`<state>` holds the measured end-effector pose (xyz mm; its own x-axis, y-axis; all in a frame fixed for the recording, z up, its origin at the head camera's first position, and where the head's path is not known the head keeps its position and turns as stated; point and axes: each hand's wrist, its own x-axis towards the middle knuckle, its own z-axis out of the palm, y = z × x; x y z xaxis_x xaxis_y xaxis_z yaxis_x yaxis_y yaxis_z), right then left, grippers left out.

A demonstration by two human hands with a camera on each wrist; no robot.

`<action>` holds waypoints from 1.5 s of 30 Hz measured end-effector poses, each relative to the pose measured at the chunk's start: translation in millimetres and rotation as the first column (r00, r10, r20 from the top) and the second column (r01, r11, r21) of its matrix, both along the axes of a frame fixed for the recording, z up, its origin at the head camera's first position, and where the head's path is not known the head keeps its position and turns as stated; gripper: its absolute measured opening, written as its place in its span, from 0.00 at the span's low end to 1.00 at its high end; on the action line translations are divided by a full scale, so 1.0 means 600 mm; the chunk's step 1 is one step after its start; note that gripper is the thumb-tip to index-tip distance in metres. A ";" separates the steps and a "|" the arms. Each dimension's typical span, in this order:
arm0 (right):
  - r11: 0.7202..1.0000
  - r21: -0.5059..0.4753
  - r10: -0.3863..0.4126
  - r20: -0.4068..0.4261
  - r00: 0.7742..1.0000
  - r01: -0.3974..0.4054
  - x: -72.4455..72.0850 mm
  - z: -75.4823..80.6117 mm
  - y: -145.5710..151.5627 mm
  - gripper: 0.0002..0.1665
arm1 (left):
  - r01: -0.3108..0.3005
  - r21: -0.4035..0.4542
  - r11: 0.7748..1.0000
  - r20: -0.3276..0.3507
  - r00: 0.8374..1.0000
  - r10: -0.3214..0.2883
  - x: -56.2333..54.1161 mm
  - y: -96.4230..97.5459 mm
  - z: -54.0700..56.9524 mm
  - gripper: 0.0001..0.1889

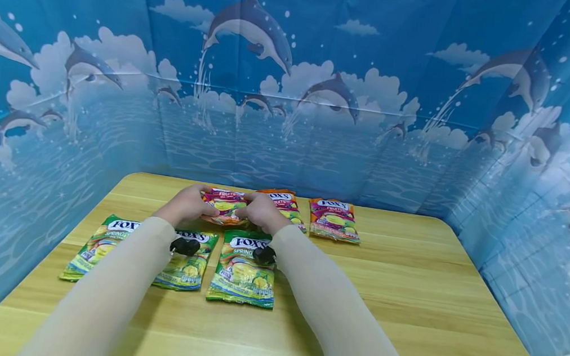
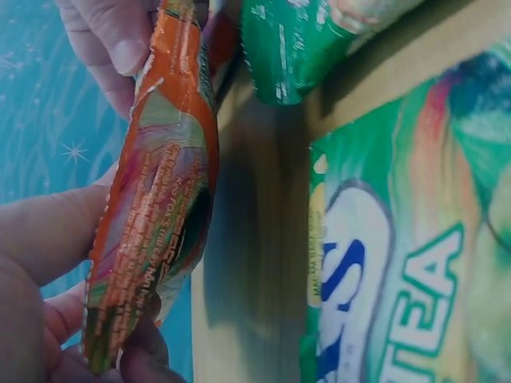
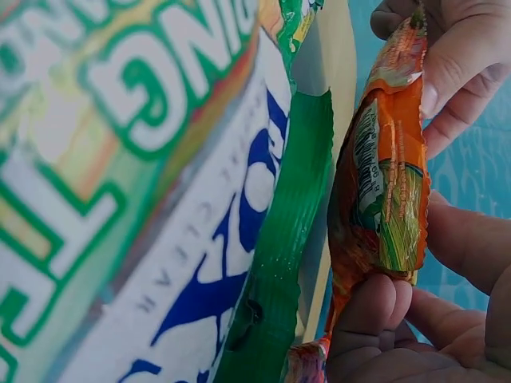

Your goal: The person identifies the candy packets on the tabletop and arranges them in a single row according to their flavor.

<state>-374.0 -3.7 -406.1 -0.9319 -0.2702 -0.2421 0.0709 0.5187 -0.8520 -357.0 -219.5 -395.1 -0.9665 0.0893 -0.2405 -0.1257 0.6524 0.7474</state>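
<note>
Near the back edge of the table, my left hand and right hand hold an orange and purple Fox's Fruits candy bag between them. Each hand pinches one side of it with thumb and fingers. In the left wrist view, the bag shows its printed back, edge-on. A barcode is visible on the bag in the right wrist view. Just to the right, partly behind my right hand, lies a second Fox's Fruits bag.
A third Fox's Fruits bag lies farther right. In the front row are three green Fox's Spring Tea bags: left, middle and right; my sleeves partly cover them. A dolphin-print curtain hangs behind the wooden table.
</note>
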 end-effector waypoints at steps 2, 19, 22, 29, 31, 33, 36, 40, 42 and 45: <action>1.000 -0.020 0.003 -0.001 1.000 -0.003 0.000 0.001 0.001 0.40 | 0.007 0.010 1.000 -0.010 1.000 -0.007 0.003 -0.001 0.005 0.44; 0.992 -0.101 0.069 -0.074 0.995 -0.076 0.026 0.049 0.058 0.44 | 0.028 0.173 0.985 -0.089 0.996 -0.013 0.024 0.018 0.041 0.47; 0.991 -0.079 0.099 -0.099 0.990 -0.107 0.036 0.062 0.084 0.45 | 0.044 0.215 0.976 -0.093 0.995 -0.025 0.031 0.034 0.045 0.46; 0.992 -0.003 0.122 -0.113 0.986 -0.123 0.062 0.085 0.153 0.46 | 0.119 0.274 0.954 -0.100 0.990 -0.095 0.053 0.092 0.055 0.48; 0.992 0.016 0.124 -0.115 0.986 -0.123 0.069 0.086 0.172 0.47 | 0.139 0.269 0.953 -0.102 0.988 -0.115 0.060 0.109 0.056 0.49; 0.992 0.042 0.125 -0.127 0.984 -0.121 0.078 0.088 0.191 0.47 | 0.156 0.255 0.954 -0.105 0.986 -0.133 0.066 0.127 0.057 0.50; 0.989 0.099 0.125 -0.153 0.980 -0.111 0.093 0.089 0.218 0.46 | 0.179 0.238 0.955 -0.107 0.982 -0.158 0.078 0.154 0.056 0.52; 0.982 0.160 0.125 -0.180 0.976 -0.096 0.115 0.087 0.252 0.45 | 0.203 0.196 0.959 -0.116 0.976 -0.183 0.096 0.190 0.051 0.52; 0.981 0.168 0.127 -0.189 0.974 -0.095 0.125 0.085 0.269 0.44 | 0.213 0.173 0.962 -0.117 0.974 -0.194 0.105 0.206 0.047 0.51; 0.979 0.182 0.129 -0.205 0.970 -0.092 0.141 0.079 0.293 0.43 | 0.223 0.111 0.969 -0.128 0.970 -0.208 0.113 0.229 0.040 0.50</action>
